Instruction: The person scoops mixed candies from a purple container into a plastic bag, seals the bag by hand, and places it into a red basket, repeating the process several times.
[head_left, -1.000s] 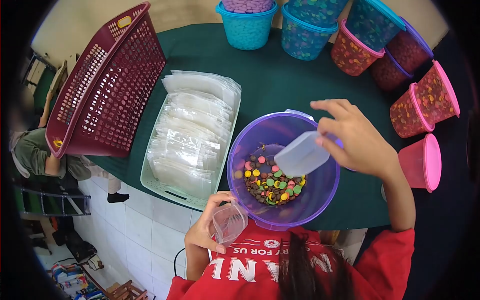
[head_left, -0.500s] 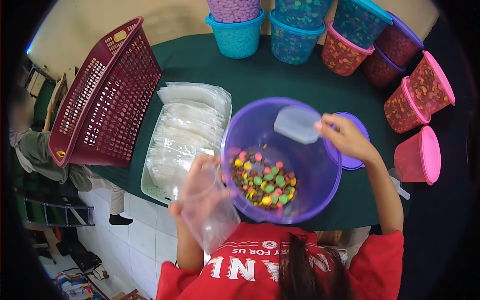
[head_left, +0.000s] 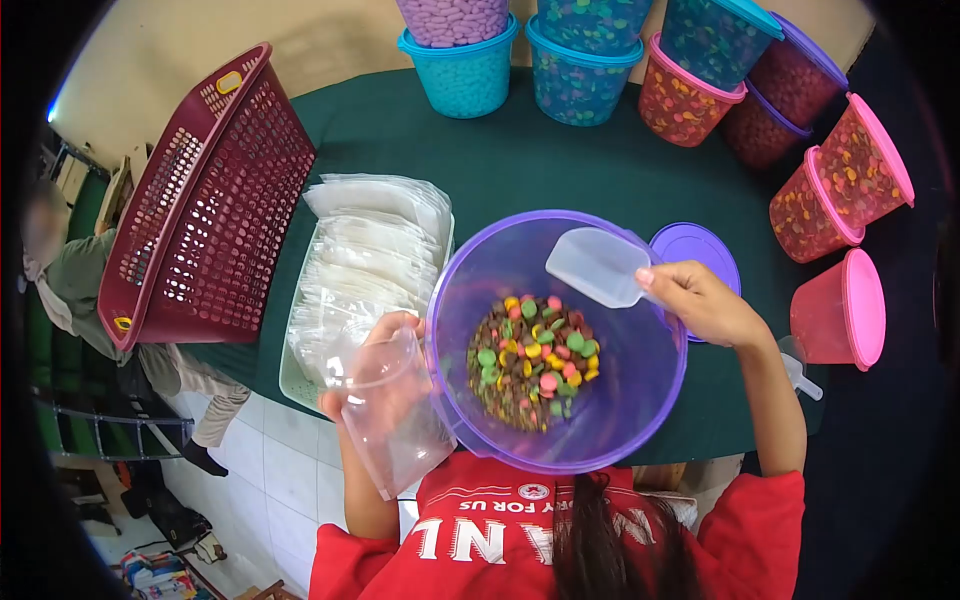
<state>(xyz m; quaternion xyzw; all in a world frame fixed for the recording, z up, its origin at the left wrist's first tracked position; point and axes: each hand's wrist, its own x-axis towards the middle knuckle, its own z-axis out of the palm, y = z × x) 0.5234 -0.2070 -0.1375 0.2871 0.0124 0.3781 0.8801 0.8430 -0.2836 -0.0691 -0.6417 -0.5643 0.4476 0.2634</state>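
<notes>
My right hand (head_left: 705, 302) grips the handle of a clear scoop (head_left: 598, 267), whose empty blade hangs over the upper right of the purple tub (head_left: 640, 400). Inside the tub lie small candies (head_left: 540, 350) in green, yellow, pink and brown. On the left, my left hand (head_left: 375, 375) holds a clear plastic bag (head_left: 395, 430) with its mouth open, beside the tub's rim. Nothing shows inside the bag. Just behind that hand is a pale green basket (head_left: 290, 385) with stacked clear packets (head_left: 370, 250).
A maroon basket (head_left: 215, 220) stands at the left. Teal tubs (head_left: 465, 80), pink-lidded tubs (head_left: 855, 170) and a pink tub (head_left: 825, 310) line the far and right edges. A purple lid (head_left: 695, 255) and another scoop (head_left: 800, 375) lie right. Another person (head_left: 85, 280) is far left.
The purple tub has shifted slightly toward me and left, and its candies have spread differently. The scoop has tilted. My left hand and the bag have moved slightly left.
</notes>
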